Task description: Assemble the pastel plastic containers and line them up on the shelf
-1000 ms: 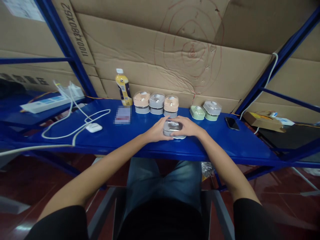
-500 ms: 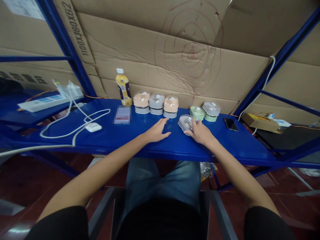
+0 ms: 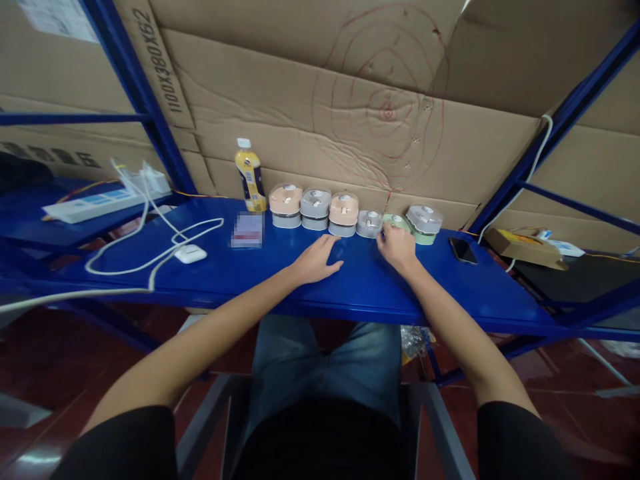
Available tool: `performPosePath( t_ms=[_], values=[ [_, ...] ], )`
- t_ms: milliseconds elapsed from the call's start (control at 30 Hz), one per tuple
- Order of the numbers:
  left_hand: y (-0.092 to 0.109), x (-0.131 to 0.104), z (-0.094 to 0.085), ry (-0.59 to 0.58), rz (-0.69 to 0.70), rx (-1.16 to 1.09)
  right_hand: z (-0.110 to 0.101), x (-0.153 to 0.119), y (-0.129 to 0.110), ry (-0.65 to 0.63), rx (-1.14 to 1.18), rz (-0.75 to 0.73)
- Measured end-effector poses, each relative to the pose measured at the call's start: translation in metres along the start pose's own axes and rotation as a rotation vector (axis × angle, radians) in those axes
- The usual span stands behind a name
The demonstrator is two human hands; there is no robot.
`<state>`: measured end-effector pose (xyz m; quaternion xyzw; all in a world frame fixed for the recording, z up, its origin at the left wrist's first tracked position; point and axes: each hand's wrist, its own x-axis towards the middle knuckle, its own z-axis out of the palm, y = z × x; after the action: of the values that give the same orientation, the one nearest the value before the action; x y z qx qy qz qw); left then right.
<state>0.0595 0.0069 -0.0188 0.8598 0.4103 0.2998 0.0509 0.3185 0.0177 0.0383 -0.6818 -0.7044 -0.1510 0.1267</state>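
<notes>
Along the back of the blue table stand three stacks of small round containers: orange over grey (image 3: 285, 205), grey over grey (image 3: 315, 208) and orange over grey (image 3: 343, 213). Beside them is a single grey container (image 3: 369, 224), then a green one (image 3: 397, 224) and a grey-over-green stack (image 3: 425, 223). My left hand (image 3: 317, 259) rests on the table in front of the third stack, thumb and fingers apart, holding nothing. My right hand (image 3: 397, 248) is just in front of the grey and green containers, fingers bent together; its fingertips are hidden, so any grip cannot be made out.
A yellow bottle (image 3: 251, 175) and a blurred packet (image 3: 247, 230) stand left of the containers. A white case (image 3: 190, 253) and looped cable lie further left. A phone (image 3: 463, 251) and an open cardboard box (image 3: 525, 248) are on the right. Cardboard (image 3: 280, 87) rises behind.
The single grey container has moved back from beneath my right hand into the row and now sits flat. My right hand has moved forward and its fingers have drawn together.
</notes>
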Motion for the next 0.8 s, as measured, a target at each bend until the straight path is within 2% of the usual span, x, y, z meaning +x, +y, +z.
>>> performPosePath(
  t_ms=[133,267,400,533,800],
  values=[
    [0.013,0.036,-0.009,0.219,0.039,0.245,0.009,-0.004,-0.009,-0.011,0.065,-0.016],
    [0.033,0.086,-0.009,0.184,-0.025,0.405,0.017,-0.006,-0.013,0.004,0.104,-0.022],
    [0.042,0.117,0.006,0.125,-0.150,0.441,0.019,-0.007,-0.006,0.010,0.118,-0.008],
    [0.039,0.125,0.019,0.106,-0.199,0.358,0.016,-0.005,0.003,0.039,0.172,0.055],
    [0.031,0.119,0.024,0.145,-0.115,0.199,0.007,-0.003,0.009,0.061,0.262,0.123]
  ],
)
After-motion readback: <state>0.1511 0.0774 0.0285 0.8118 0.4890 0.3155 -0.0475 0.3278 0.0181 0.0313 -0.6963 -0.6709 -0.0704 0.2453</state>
